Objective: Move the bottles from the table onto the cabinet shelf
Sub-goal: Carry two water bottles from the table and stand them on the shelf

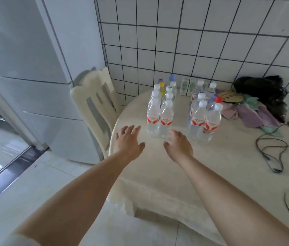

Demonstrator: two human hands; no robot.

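Both arms reach forward over the round white worktop (184, 167). Left hand (128, 141) flat, fingers spread and straight, holding nothing, just left of the near bottles. Right hand (178, 142) also empty, fingers relaxed and extended, fingertips at the base of the nearest bottle; contact cannot be told. The bottles stand upright on the far half of the worktop in two clusters: a left cluster (159, 112) in two short rows, clear with white caps and red-and-white labels, with blue- and yellow-capped ones at the back; a right cluster (204, 118), same kind, one red cap (218, 99) among them. Two small cartons (188, 86) stand against the tiled wall (211, 41) behind. To the right of the bottles: crumpled purple and green cloths (252, 112), a dark bag (262, 91), a looped black cable (273, 153). A white chair (94, 103) is tucked at the worktop's left edge, beside a white refrigerator (33, 68).
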